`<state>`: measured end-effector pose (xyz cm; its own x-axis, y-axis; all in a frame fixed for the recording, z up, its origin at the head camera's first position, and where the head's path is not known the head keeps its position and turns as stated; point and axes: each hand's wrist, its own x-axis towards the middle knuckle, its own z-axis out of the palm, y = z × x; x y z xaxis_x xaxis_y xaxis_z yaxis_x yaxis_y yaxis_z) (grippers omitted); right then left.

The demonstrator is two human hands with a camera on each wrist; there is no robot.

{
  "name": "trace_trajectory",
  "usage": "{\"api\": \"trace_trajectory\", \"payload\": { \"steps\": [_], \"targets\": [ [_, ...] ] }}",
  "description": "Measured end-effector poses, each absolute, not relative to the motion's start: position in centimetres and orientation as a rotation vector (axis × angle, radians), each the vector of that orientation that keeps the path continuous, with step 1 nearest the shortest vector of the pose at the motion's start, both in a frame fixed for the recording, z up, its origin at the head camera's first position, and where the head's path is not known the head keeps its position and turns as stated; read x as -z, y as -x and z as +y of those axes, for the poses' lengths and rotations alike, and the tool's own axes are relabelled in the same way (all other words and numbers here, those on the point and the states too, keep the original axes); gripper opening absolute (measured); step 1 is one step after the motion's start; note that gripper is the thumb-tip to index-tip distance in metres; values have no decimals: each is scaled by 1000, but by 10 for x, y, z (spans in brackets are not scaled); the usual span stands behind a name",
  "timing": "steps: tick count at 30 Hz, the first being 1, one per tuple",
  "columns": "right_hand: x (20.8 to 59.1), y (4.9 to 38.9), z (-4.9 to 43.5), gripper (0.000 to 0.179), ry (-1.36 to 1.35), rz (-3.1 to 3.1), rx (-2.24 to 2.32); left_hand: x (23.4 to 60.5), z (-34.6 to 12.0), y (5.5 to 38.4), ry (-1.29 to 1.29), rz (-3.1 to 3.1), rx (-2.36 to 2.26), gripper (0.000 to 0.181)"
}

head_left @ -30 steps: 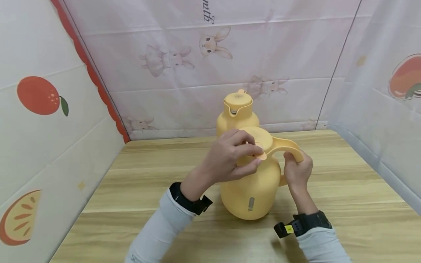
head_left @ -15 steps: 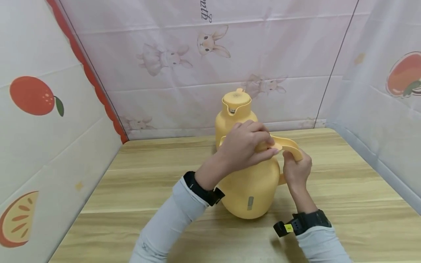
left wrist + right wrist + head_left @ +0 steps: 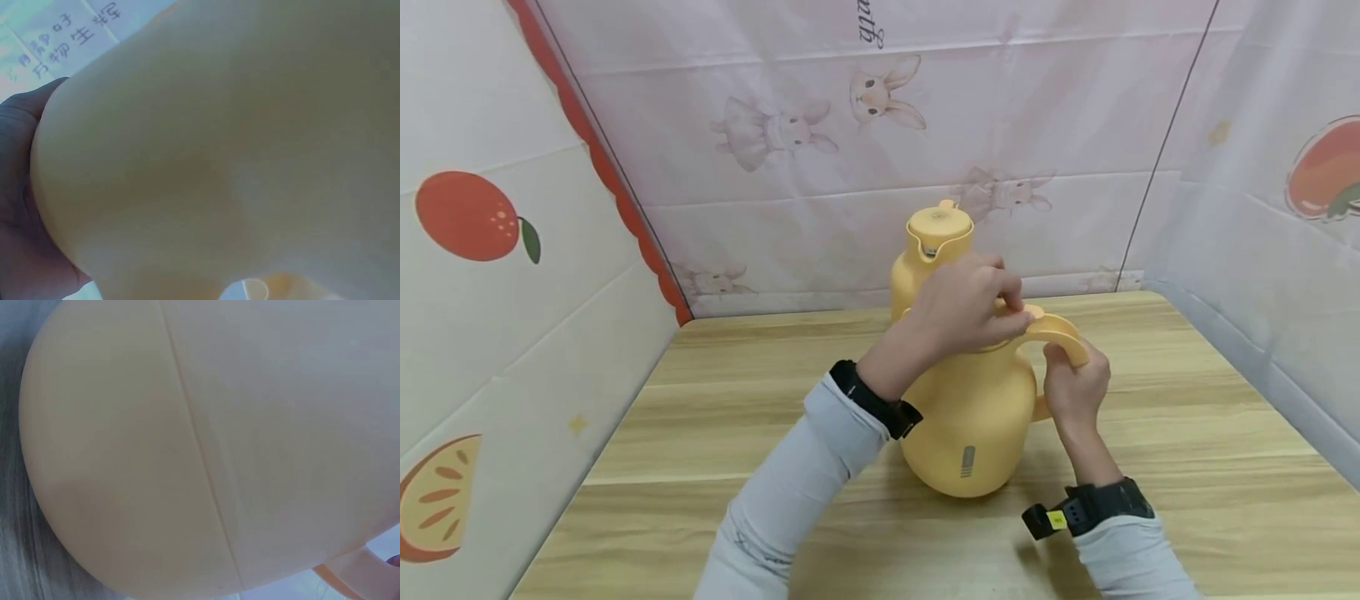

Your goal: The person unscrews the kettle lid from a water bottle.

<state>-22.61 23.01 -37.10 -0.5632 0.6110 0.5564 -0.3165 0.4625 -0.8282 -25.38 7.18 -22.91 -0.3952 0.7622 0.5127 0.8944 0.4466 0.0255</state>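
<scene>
A yellow thermos jug [image 3: 970, 417] stands upright on the wooden table. My right hand [image 3: 1077, 387] grips its curved handle [image 3: 1060, 333] from the right. Over the top, my left hand [image 3: 966, 304] holds the jug's lid, fingers bent and thumb near the lid's tab [image 3: 1034, 312] beside the handle. Most of the lid is hidden under that hand. The jug body [image 3: 206, 156] fills the left wrist view, with part of the left hand at the left edge. Its lower body [image 3: 187, 456] fills the right wrist view.
Right behind the jug stands a second yellow thermos jug [image 3: 940, 242], lid on and spout facing forward. The wooden table [image 3: 737, 392] is bounded by a printed back sheet [image 3: 805, 250] and side sheets with fruit pictures.
My left hand has moved right and slightly away across the jug's top, turning the lid so its tab has swung from the front to beside the handle. The right hand keeps its grip.
</scene>
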Motion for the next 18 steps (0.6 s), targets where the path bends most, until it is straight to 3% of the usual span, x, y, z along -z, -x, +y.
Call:
{"api": "trace_trajectory", "payload": {
  "steps": [18],
  "targets": [
    [372, 226, 231, 27, 253, -1791, -1262, 218, 84, 269, 1103, -2550, 420, 26]
  ]
}}
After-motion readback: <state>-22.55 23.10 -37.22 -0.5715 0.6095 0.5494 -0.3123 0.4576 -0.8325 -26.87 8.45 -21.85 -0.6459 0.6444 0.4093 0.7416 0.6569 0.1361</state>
